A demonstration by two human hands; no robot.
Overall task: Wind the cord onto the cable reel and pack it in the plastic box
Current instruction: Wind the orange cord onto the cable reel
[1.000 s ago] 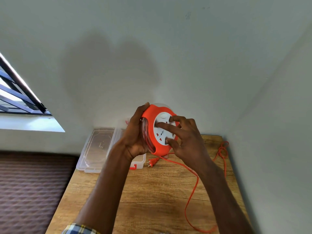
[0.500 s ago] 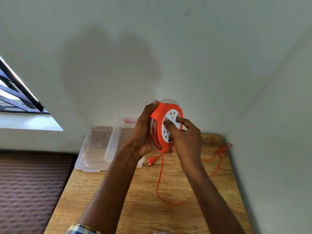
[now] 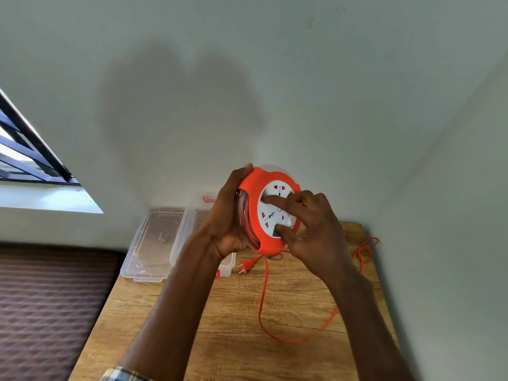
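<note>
Wooden table (image 3: 233,339) by pale wall, loose cord (image 3: 264,298), open plastic box (image 3: 229,266); both hands' grip on cable reel (image 3: 251,215).

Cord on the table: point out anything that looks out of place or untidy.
The orange cord is mostly unwound: it loops loosely over the wooden table and bunches in a tangle at the far right edge. The plug lies loose beside the plastic box.

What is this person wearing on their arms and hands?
Very little. The left hand and right hand are bare: no gloves, rings or watch show. Both forearms are uncovered. Only a checked cuff, blue, white and yellow, shows on the left arm.
</note>
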